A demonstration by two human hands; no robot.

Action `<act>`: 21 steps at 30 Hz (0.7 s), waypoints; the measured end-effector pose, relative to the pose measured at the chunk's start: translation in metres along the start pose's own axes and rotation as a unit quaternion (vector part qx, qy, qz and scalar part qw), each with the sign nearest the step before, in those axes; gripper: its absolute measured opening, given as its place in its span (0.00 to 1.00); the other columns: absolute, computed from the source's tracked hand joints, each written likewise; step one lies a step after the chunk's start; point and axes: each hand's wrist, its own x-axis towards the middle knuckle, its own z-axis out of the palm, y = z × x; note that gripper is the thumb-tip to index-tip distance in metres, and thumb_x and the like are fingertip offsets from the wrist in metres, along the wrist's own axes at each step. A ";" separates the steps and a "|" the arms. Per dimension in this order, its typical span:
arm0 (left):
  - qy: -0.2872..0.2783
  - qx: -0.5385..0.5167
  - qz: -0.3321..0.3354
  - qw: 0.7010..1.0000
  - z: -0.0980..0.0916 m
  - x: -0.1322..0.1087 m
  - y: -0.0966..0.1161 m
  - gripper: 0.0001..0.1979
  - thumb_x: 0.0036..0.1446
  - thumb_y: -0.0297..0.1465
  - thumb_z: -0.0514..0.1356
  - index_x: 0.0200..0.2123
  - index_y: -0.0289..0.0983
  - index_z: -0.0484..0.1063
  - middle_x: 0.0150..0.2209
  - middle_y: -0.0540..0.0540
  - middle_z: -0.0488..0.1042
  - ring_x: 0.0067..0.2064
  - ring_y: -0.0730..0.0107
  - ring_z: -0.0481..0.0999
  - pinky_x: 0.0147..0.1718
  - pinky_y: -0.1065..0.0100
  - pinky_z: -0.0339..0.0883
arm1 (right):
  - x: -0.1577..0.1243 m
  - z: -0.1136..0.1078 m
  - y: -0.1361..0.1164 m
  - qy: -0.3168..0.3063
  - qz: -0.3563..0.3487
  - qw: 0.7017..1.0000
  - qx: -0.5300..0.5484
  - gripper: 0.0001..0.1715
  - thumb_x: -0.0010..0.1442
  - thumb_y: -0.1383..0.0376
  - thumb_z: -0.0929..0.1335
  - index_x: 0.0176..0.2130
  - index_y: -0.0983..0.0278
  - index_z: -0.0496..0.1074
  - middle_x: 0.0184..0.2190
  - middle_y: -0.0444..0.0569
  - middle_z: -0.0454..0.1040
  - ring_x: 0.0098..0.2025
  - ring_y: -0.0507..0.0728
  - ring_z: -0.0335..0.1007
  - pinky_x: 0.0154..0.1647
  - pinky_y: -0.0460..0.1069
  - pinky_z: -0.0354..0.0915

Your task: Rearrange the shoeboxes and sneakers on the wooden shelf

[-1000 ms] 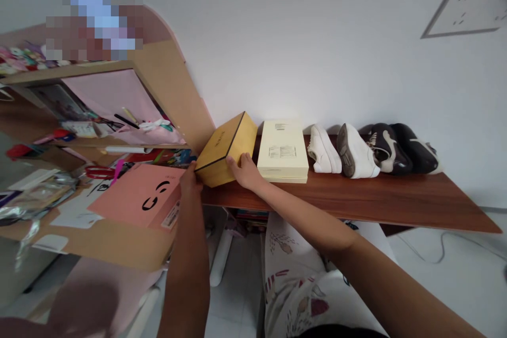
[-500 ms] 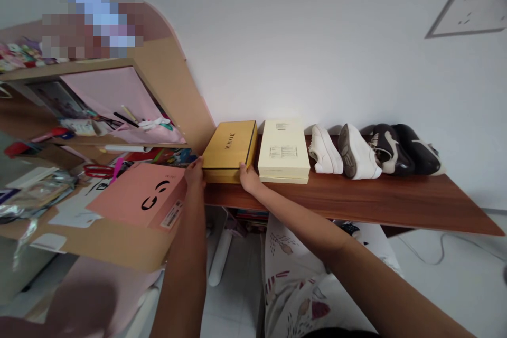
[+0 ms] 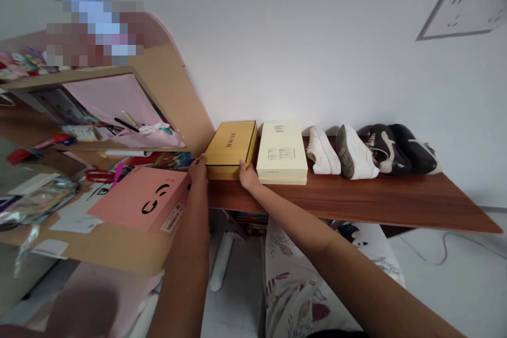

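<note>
A yellow shoe box (image 3: 232,142) marked MMOK lies flat at the left end of the brown wooden shelf (image 3: 356,198), near the wall. My left hand (image 3: 198,169) grips its front left corner, and my right hand (image 3: 247,175) holds the front edge near the right corner, with the thumb on top. Just right of it lies a cream shoe box (image 3: 282,150). Farther along stand a pair of white sneakers, one upright (image 3: 322,150) and one showing its grey sole (image 3: 355,153), then a pair of dark shoes (image 3: 390,149).
On the desk (image 3: 130,251) at left lies a pink box (image 3: 138,198) beside papers and red scissors (image 3: 101,175). The desk's upright side panel (image 3: 170,84) stands close to the yellow box. A patterned bed cover (image 3: 293,274) is below the shelf; a socket (image 3: 455,16) is on the wall.
The yellow box has shifted slightly back toward the wall, with both hands still on it. The view has moved a little; the other boxes and shoes keep their places.
</note>
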 end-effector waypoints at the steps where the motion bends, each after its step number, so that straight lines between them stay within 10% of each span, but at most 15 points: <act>1: 0.002 0.019 0.004 1.000 -0.001 -0.001 0.004 0.15 0.56 0.40 0.59 0.33 0.33 0.74 0.33 0.40 0.77 0.38 0.60 0.75 0.42 0.59 0.70 | -0.002 0.000 -0.002 0.001 0.003 1.000 0.002 0.39 0.69 0.46 0.52 0.60 0.74 0.61 0.59 0.66 0.68 0.64 0.65 0.62 0.65 0.56 0.54; 5: 0.031 0.072 0.050 0.996 -0.011 -0.025 0.016 0.20 0.61 0.43 0.52 0.34 0.32 0.73 0.38 0.35 0.76 0.45 0.54 0.75 0.49 0.56 0.66 | -0.026 -0.006 0.000 -0.006 -0.031 0.999 0.009 0.35 0.67 0.49 0.59 0.59 0.74 0.63 0.58 0.67 0.69 0.62 0.65 0.64 0.64 0.56 0.56; 10: 0.118 0.035 0.125 0.984 -0.012 -0.099 0.008 0.24 0.63 0.45 0.52 0.51 0.31 0.67 0.53 0.31 0.70 0.57 0.54 0.68 0.60 0.55 0.56 | -0.071 -0.060 0.026 -0.024 -0.243 0.969 0.044 0.31 0.63 0.48 0.64 0.58 0.63 0.68 0.59 0.57 0.70 0.62 0.62 0.65 0.64 0.57 0.58; 16: -0.115 -0.046 0.072 0.990 0.024 -0.193 0.004 0.21 0.62 0.41 0.56 0.55 0.37 0.66 0.56 0.35 0.70 0.58 0.59 0.70 0.60 0.59 0.59 | -0.068 -0.167 0.054 0.155 -0.289 0.944 0.040 0.28 0.62 0.49 0.65 0.55 0.62 0.71 0.57 0.57 0.71 0.60 0.62 0.65 0.63 0.60 0.59; 21: -0.223 0.009 -0.020 0.975 0.056 -0.207 0.012 0.18 0.51 0.29 0.64 0.47 0.37 0.73 0.53 0.34 0.74 0.59 0.53 0.70 0.59 0.58 0.59 | -0.033 -0.202 0.076 0.158 -0.157 0.973 0.057 0.37 0.58 0.46 0.66 0.58 0.66 0.68 0.60 0.61 0.68 0.63 0.66 0.62 0.65 0.60 0.56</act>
